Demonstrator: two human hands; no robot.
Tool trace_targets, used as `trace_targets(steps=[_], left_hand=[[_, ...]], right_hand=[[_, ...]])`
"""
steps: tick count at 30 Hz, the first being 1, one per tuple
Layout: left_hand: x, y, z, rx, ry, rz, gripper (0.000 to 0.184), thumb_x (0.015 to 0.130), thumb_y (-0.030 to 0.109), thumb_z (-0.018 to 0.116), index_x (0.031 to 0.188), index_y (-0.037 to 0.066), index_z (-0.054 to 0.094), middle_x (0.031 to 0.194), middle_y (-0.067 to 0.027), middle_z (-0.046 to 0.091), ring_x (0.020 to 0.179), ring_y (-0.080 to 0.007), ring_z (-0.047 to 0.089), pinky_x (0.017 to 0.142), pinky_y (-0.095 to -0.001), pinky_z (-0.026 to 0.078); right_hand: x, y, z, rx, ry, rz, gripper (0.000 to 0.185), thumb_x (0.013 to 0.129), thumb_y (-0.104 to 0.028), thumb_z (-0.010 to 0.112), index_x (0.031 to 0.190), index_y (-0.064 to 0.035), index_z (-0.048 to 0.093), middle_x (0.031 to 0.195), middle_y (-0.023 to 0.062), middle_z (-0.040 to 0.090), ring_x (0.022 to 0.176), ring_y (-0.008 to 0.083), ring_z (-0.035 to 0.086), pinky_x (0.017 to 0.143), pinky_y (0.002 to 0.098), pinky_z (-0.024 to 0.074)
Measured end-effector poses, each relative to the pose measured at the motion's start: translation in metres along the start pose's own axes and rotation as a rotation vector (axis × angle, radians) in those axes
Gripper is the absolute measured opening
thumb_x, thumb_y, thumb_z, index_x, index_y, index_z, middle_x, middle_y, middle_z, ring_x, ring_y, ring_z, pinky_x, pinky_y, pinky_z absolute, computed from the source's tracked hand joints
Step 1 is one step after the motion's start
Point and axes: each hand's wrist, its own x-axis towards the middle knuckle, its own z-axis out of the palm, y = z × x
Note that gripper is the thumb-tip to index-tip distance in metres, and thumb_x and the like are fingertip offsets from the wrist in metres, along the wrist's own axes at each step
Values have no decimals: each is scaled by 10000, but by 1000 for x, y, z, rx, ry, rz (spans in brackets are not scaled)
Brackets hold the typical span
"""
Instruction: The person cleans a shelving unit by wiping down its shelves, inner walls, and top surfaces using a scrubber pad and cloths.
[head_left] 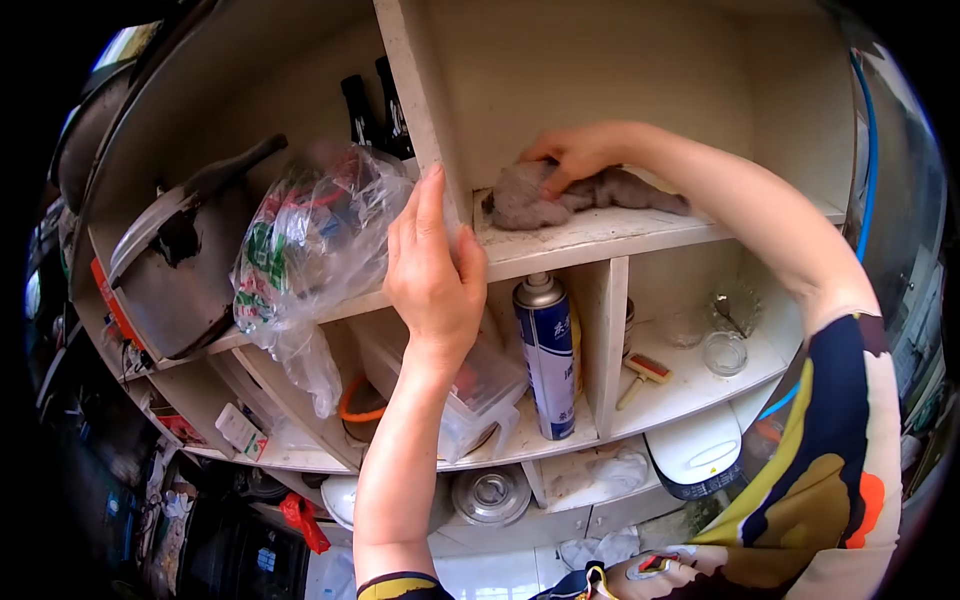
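My left hand (432, 262) is raised with its palm side against the plastic bags (325, 225) and the front edge of the upright divider (425, 100). Its fingers point up and the thumb stands apart. On the upper right shelf (620, 240), my right hand (583, 155) presses a crumpled grey-brown cloth (530, 200) onto the board, its fingers bent into the fabric. One end of the cloth trails right, below my forearm. Dirt specks lie on the shelf by the cloth.
Left of the bags is a large metal pot (185, 270); dark bottles (362, 110) stand behind. Below are a blue spray can (546, 355), a clear plastic container (475, 395), a brush (645, 375), glass dishes (725, 353), a round metal lid (490, 494) and a white appliance (695, 450).
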Motion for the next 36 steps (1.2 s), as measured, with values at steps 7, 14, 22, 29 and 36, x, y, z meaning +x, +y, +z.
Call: trace_targets(steps=[7,14,22,29,36], left_hand=[[1,2,-1,0,-11,-18,565,779,-49,572,1337,-10,487,1226,-204,594,1101,-359,581,941,-404,462],[1,2,-2,-11,11,-6,560,781,-42,571,1335,-4,492,1219,-197,600,1094,-360,586,935,-406,467],[0,0,1,47,27,28,641,743,-29,613,1365,43,471,1252,-157,588,1066,-342,590,881,-394,497],[1,3,-3,9,7,-9,558,782,-33,569,1334,-2,492,1252,-186,591,1116,-354,579,941,-406,463],[2,6,-3,-1,-9,-26,561,788,-38,565,1342,1,487,1257,-185,587,1117,-349,577,941,-396,464]], right_hand=[[1,-35,13,-328,133,7,516,755,-211,715,1194,36,602,1051,148,679,962,253,630,864,319,492],[-89,4,-22,108,119,200,517,687,-141,685,1167,39,616,1020,102,668,926,169,619,791,275,506],[-78,29,-29,305,504,201,406,744,-147,623,1110,28,628,959,95,653,909,164,615,803,295,511],[-18,24,-3,272,300,-144,561,855,-320,646,1313,-16,535,1272,162,583,1182,233,542,1017,331,422],[-34,-38,28,-287,170,-213,674,794,-400,684,1324,-12,535,1294,193,577,1194,269,544,1025,343,404]])
